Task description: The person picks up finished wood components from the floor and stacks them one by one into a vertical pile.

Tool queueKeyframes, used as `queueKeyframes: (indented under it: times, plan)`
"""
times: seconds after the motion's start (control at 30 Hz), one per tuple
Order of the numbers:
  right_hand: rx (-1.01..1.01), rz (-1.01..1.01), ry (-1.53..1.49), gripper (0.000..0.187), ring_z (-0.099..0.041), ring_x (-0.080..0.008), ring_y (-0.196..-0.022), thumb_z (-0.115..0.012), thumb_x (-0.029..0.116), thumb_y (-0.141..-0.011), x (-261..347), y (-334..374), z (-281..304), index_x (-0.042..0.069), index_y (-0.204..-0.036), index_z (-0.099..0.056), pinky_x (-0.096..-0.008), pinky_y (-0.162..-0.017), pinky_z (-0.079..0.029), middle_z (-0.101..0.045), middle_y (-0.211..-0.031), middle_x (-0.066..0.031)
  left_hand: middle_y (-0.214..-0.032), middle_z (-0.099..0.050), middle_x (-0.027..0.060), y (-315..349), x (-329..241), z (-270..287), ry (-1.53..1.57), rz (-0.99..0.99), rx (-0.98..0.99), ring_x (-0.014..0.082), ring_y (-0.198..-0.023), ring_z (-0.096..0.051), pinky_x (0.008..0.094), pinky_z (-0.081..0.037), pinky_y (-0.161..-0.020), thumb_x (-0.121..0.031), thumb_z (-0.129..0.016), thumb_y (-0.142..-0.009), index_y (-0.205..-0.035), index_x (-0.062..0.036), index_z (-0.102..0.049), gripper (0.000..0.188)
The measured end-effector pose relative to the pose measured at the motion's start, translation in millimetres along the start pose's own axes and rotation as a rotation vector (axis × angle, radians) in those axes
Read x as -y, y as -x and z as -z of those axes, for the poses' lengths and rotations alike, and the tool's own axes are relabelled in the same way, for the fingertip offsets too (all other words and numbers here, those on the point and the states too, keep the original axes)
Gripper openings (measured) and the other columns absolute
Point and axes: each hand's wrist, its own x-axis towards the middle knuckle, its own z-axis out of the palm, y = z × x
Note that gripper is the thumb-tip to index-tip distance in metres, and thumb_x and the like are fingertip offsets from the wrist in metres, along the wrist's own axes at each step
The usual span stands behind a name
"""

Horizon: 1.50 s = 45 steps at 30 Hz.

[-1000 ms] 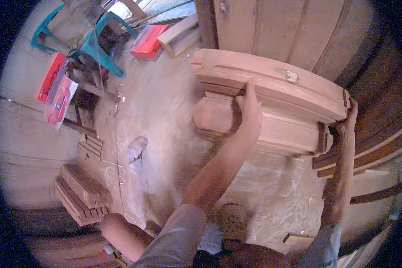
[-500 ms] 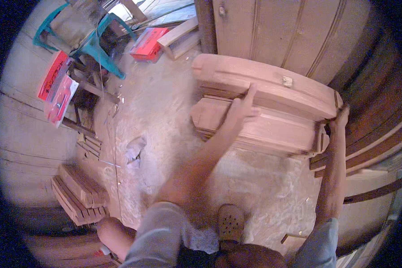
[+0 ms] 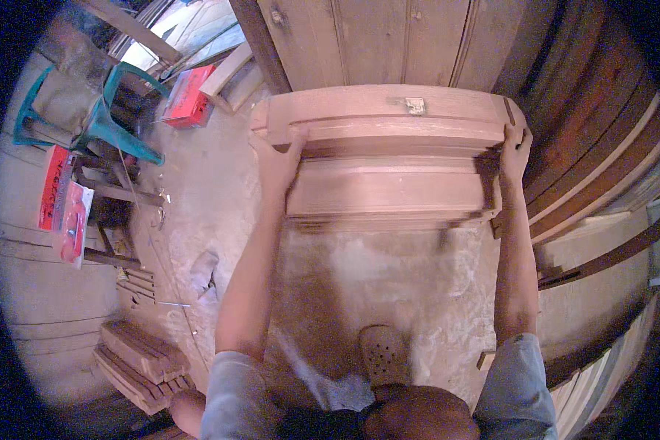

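Note:
Both of my hands are on a reddish-brown wooden furniture piece (image 3: pixel 389 187) with long moulded edges and rounded corners. My left hand (image 3: pixel 280 165) grips its left end, thumb on the near face; the other fingers are partly hidden. Around the right end, fingers curled at the corner, is my right hand (image 3: pixel 515 150). A small pale square block (image 3: pixel 415 106) sits on the top rail. Shadow and blur obscure how the piece's upper and lower parts join.
A wooden panelled door (image 3: pixel 378 44) stands behind the piece. Long boards (image 3: pixel 601 183) lean at the right. Stacked slotted timber (image 3: pixel 139 359) lies at lower left. A green plastic chair (image 3: pixel 99 121), red boxes (image 3: pixel 191 95) and a crumpled cloth-like item (image 3: pixel 206 271) are further left.
My left hand has shifted from the middle of the upper rail to the left end and closed around it. My right hand stays at the right end. The piece now sits more level in view.

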Motion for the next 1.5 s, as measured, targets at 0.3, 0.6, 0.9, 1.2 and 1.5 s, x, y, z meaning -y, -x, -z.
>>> queueKeyframes:
  times: [0.3,0.6,0.9,1.2,1.5]
  plan:
    - [-0.04,-0.222,-0.482,0.06,-0.047,-0.027,-0.115,-0.044,0.041,-0.095,25.6,6.0,-11.2,-0.008,-0.129,-0.04,-0.0344,-0.1,-0.033,-0.049,-0.126,-0.0212,-0.124,-0.048,0.0264,-48.2,34.8,12.4,-0.015,-0.055,-0.226,0.0323,-0.118,-0.045,0.0395,-0.034,-0.101,-0.048,-0.06,-0.083,-0.118,0.0116,-0.045,0.07]
    - [-0.31,-0.37,-0.608,0.065,-0.058,-0.0269,-0.096,-0.028,0.045,-0.099,22.5,-9.4,-36.8,-0.013,-0.123,-0.044,-0.0377,-0.084,-0.047,-0.056,-0.116,-0.0203,-0.102,-0.058,0.0157,-85.7,31.8,-16.8,0.962,0.097,-0.393,0.0248,-0.097,-0.053,0.0357,-0.04,-0.089,-0.055,-0.027,-0.097,-0.107,0.0086,-0.054,0.07]
    - [-0.302,-0.437,-0.594,0.067,-0.053,-0.0258,-0.111,-0.027,0.05,-0.097,70.1,10.6,-42.1,-0.007,-0.126,-0.046,-0.0349,-0.096,-0.039,-0.054,-0.122,-0.0157,-0.112,-0.055,0.0203,-94.1,81.2,10.6,0.187,-0.168,-0.51,0.0267,-0.102,-0.051,0.0359,-0.039,-0.093,-0.056,-0.028,-0.096,-0.117,0.0088,-0.05,0.072]
    - [-0.378,-0.37,-0.407,0.076,-0.055,-0.0253,-0.104,-0.022,0.053,-0.097,5.6,-16.8,-44.1,-0.014,-0.12,-0.047,-0.0358,-0.094,-0.04,-0.056,-0.117,-0.0176,-0.109,-0.056,0.0235,-46.8,3.6,-23.9,0.556,0.398,-0.672,0.0304,-0.099,-0.051,0.0415,-0.04,-0.092,-0.058,-0.023,-0.096,-0.114,0.0071,-0.054,0.075]
    - [-0.205,-0.299,-0.518,0.071,-0.056,-0.0255,-0.099,-0.024,0.049,-0.099,-3.0,-19.7,-41.9,-0.015,-0.113,-0.052,-0.035,-0.091,-0.041,-0.059,-0.109,-0.0174,-0.088,-0.06,0.0177,-56.0,16.0,-24.0,0.586,0.171,-0.621,0.0301,-0.083,-0.054,0.0408,-0.044,-0.079,-0.055,-0.024,-0.096,-0.092,0.0073,-0.06,0.072]
